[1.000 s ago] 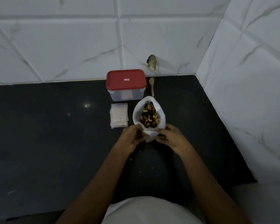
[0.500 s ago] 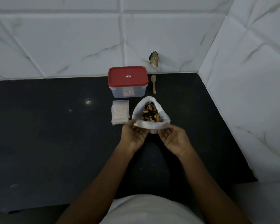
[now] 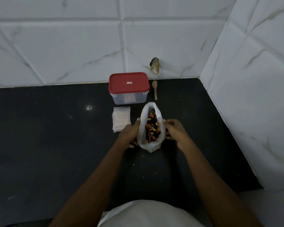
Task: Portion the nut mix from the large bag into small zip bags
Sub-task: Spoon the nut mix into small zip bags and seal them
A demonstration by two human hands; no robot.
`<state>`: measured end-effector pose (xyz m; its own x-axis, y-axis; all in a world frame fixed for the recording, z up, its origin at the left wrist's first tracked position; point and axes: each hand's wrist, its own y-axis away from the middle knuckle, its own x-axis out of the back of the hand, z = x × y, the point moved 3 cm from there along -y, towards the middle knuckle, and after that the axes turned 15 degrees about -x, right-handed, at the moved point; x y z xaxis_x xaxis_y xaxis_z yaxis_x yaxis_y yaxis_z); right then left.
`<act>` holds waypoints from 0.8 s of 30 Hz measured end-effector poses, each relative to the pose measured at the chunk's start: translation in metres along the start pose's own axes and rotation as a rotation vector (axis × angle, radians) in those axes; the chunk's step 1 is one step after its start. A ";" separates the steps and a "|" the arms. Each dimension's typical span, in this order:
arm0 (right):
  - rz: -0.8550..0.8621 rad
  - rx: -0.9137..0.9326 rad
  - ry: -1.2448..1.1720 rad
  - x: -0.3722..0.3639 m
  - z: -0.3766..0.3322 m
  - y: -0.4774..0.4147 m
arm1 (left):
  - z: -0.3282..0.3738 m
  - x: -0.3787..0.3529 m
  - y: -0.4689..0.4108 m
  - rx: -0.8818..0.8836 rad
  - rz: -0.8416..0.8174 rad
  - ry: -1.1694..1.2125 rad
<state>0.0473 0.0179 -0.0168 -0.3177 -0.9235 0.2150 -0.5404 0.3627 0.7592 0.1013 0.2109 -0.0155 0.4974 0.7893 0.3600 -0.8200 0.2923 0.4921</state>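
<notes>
Black counter (image 3: pixel 56 145) here, tucked into a corner of white marbled tile wall (image 3: pixel 72 46). I see the left hand (image 3: pixel 129 133) and right hand (image 3: pixel 175 131) gripping the bag (image 3: pixel 150 145) between them, fingers curled against its sides, nuts (image 3: pixel 152 126) showing. Zip bags (image 3: pixel 121 118) lie just left of the left fingers. Box (image 3: pixel 129 87) and spoon (image 3: pixel 155 89) sit beyond the fingertips.

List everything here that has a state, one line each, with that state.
large bag: mouth open, nut mix inside, upright on the counter.
left hand: grips the bag's left side.
right hand: grips the bag's right side.
small zip bags: flat stack, none filled.
container: red lid on.
wooden spoon: lying on the counter, untouched.
</notes>
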 end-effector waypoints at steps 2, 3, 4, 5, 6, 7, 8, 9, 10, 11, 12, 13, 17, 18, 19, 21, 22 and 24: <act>-0.023 0.006 0.021 -0.005 -0.011 -0.005 | 0.006 0.005 -0.007 -0.071 0.020 -0.198; -0.023 0.001 0.038 -0.008 -0.016 -0.006 | 0.011 0.005 -0.012 -0.110 0.038 -0.180; -0.010 -0.006 0.064 -0.011 -0.021 -0.008 | 0.014 0.003 -0.017 -0.136 0.053 -0.078; -0.005 -0.027 0.067 -0.012 -0.025 -0.009 | 0.015 0.002 -0.024 -0.124 0.074 0.083; -0.027 -0.059 0.025 -0.013 -0.028 -0.010 | 0.016 0.000 -0.028 -0.066 0.098 0.281; -0.083 -0.095 -0.062 -0.014 -0.029 -0.012 | 0.015 -0.002 -0.030 0.015 0.099 0.487; -0.163 -0.138 -0.173 -0.014 -0.030 -0.014 | 0.013 -0.006 -0.030 0.087 0.068 0.667; -0.247 -0.184 -0.271 -0.013 -0.029 -0.013 | 0.011 -0.010 -0.032 0.135 0.028 0.787; -0.310 -0.217 -0.341 -0.012 -0.027 -0.013 | 0.010 -0.014 -0.031 0.159 0.000 0.846; -0.329 -0.226 -0.356 -0.011 -0.025 -0.014 | 0.008 -0.017 -0.030 0.165 -0.008 0.854; -0.306 -0.215 -0.318 -0.010 -0.025 -0.017 | 0.008 -0.019 -0.030 0.149 -0.001 0.814; -0.245 -0.182 -0.237 -0.010 -0.025 -0.018 | 0.008 -0.021 -0.032 0.114 0.006 0.743; -0.025 0.020 0.106 -0.014 -0.029 -0.025 | 0.014 -0.023 -0.041 -0.099 -0.010 0.284; 0.009 0.116 0.198 -0.016 -0.032 -0.024 | 0.016 -0.022 -0.042 -0.159 0.007 0.138; 0.054 0.217 0.307 -0.018 -0.034 -0.023 | 0.015 -0.020 -0.047 -0.221 0.027 -0.021; 0.175 0.347 0.518 -0.019 -0.037 -0.023 | 0.017 -0.015 -0.049 -0.323 0.062 -0.283; 0.229 0.358 0.592 -0.018 -0.038 -0.022 | 0.017 -0.014 -0.049 -0.358 0.072 -0.373; 0.292 0.362 0.683 -0.014 -0.040 -0.024 | 0.017 -0.012 -0.051 -0.412 0.095 -0.477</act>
<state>0.0961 0.0172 -0.0134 -0.0035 -0.6158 0.7879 -0.7643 0.5098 0.3950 0.1417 0.1772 -0.0316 0.4105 0.5227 0.7472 -0.8611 0.4917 0.1292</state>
